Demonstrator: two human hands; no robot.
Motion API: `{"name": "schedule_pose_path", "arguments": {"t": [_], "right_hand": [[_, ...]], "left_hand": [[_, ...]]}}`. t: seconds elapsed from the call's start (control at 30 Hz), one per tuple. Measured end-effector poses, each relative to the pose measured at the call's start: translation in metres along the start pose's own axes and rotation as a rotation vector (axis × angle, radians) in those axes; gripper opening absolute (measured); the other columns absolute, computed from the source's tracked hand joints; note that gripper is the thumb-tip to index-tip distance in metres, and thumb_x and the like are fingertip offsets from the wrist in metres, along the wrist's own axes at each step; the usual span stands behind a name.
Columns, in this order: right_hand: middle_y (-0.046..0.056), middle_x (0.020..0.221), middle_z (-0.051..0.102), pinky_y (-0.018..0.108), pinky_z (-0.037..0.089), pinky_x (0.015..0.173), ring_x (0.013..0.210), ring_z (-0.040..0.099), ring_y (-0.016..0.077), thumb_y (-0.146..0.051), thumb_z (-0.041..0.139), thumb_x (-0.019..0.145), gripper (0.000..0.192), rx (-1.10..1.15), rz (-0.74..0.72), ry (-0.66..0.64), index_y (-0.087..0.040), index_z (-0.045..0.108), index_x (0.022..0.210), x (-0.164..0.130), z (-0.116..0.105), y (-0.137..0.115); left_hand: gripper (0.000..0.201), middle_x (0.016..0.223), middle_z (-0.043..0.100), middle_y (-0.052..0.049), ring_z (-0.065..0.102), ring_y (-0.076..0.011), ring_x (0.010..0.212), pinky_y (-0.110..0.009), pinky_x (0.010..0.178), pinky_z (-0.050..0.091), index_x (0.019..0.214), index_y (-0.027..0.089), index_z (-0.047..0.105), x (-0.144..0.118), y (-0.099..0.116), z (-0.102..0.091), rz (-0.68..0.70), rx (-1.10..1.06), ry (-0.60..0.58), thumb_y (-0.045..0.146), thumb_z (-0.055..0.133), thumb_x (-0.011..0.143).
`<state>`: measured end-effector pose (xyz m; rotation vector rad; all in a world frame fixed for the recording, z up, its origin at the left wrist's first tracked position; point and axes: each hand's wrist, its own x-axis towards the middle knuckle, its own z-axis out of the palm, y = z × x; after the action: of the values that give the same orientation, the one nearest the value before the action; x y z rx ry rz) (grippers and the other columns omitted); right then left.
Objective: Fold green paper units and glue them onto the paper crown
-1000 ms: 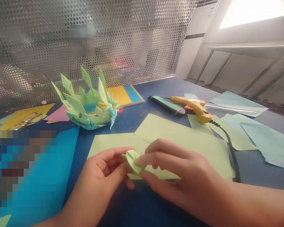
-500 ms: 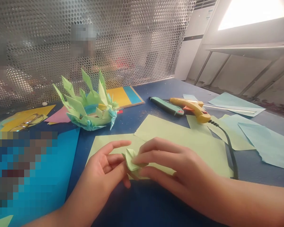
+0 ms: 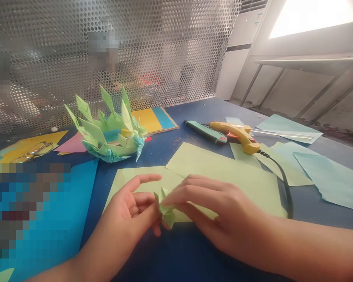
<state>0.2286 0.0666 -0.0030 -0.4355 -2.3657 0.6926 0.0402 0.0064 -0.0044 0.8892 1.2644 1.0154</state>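
A small folded green paper piece (image 3: pixel 165 206) sits pinched between both hands, just above the near edge of the light green sheets (image 3: pixel 223 172) on the blue worktop (image 3: pixel 188 250). Its long axis runs roughly up and down, with a pointed tip aimed down toward the person. The left hand (image 3: pixel 129 213) grips it with thumb and curled fingers, the forefinger stretched out free. The right hand (image 3: pixel 217 211) closes its fingertips on the piece's right side. Bare worktop lies open in front of the hands. To the left lies a blue sheet (image 3: pixel 82 196); behind stand a spiky paper crown (image 3: pixel 108 133), a utility knife (image 3: pixel 206 131) and a glue gun (image 3: pixel 241 135), whose cord (image 3: pixel 284 180) passes just right of the sheets.
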Motion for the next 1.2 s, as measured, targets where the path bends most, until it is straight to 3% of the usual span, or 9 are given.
{"name": "schedule_pose_path", "arguments": {"t": [0.2, 0.5, 0.7, 0.8, 0.93, 1.03, 1.2], "right_hand": [[0.001, 0.088, 0.072, 0.021, 0.045, 0.080, 0.081, 0.062, 0.0113, 0.004, 0.050, 0.092, 0.025, -0.041, -0.080, 0.047, -0.015, 0.062, 0.103, -0.004, 0.005, 0.003], [0.001, 0.083, 0.067, 0.023, 0.050, 0.077, 0.075, 0.061, 0.0124, -0.003, 0.059, 0.087, 0.015, 0.000, -0.009, 0.028, -0.017, 0.060, 0.092, -0.003, 0.006, 0.000], [0.005, 0.088, 0.063, 0.022, 0.051, 0.071, 0.077, 0.061, 0.0132, -0.006, 0.055, 0.094, 0.013, 0.029, -0.077, -0.047, -0.014, 0.065, 0.093, -0.005, 0.003, -0.001], [0.005, 0.095, 0.055, 0.022, 0.051, 0.072, 0.079, 0.061, 0.0126, -0.005, 0.055, 0.093, 0.019, 0.083, -0.033, -0.074, -0.015, 0.069, 0.101, -0.008, 0.003, 0.001], [0.007, 0.111, 0.046, 0.027, 0.052, 0.083, 0.085, 0.062, 0.0115, 0.003, 0.051, 0.092, 0.032, 0.148, 0.009, -0.034, -0.019, 0.071, 0.103, -0.008, 0.005, 0.004], [0.009, 0.111, 0.045, 0.028, 0.053, 0.083, 0.085, 0.063, 0.0120, 0.005, 0.045, 0.092, 0.036, 0.199, 0.039, -0.057, -0.017, 0.071, 0.104, -0.004, 0.002, 0.004], [0.010, 0.103, 0.053, 0.028, 0.056, 0.083, 0.084, 0.064, 0.0146, 0.001, 0.058, 0.084, 0.023, 0.258, 0.058, -0.088, -0.011, 0.071, 0.099, 0.002, -0.005, -0.003]], "left_hand": [[0.059, 0.064, 0.071, 0.002, 0.056, -0.0100, 0.053, -0.021, 0.055, 0.045, 0.120, 0.016, 0.055, 0.000, 0.004, 0.000, -0.017, 0.086, 0.007, 0.045, 0.082, 0.076], [0.043, 0.066, 0.073, 0.002, 0.063, -0.0100, 0.057, -0.019, 0.061, 0.051, 0.105, 0.018, 0.073, -0.001, -0.003, 0.003, -0.021, 0.023, -0.013, 0.042, 0.086, 0.072], [0.046, 0.064, 0.071, 0.004, 0.067, -0.0122, 0.065, -0.019, 0.067, 0.053, 0.113, 0.022, 0.071, -0.003, -0.003, 0.002, -0.015, 0.004, -0.069, 0.044, 0.083, 0.075], [0.041, 0.066, 0.073, 0.003, 0.067, -0.0112, 0.063, -0.019, 0.068, 0.053, 0.112, 0.022, 0.071, -0.002, -0.003, 0.002, -0.012, -0.015, -0.056, 0.040, 0.083, 0.077], [0.028, 0.064, 0.073, 0.002, 0.063, -0.0092, 0.056, -0.016, 0.057, 0.049, 0.101, 0.020, 0.075, -0.001, -0.001, 0.003, 0.032, -0.031, -0.026, 0.033, 0.083, 0.078], [0.022, 0.063, 0.073, 0.001, 0.060, -0.0086, 0.054, -0.014, 0.050, 0.044, 0.092, 0.018, 0.078, 0.000, 0.001, 0.003, 0.039, -0.031, -0.037, 0.028, 0.085, 0.075], [0.026, 0.060, 0.073, 0.001, 0.056, -0.0083, 0.052, -0.013, 0.047, 0.042, 0.094, 0.019, 0.081, -0.001, 0.002, 0.004, 0.021, -0.060, -0.034, 0.019, 0.089, 0.068]]}}
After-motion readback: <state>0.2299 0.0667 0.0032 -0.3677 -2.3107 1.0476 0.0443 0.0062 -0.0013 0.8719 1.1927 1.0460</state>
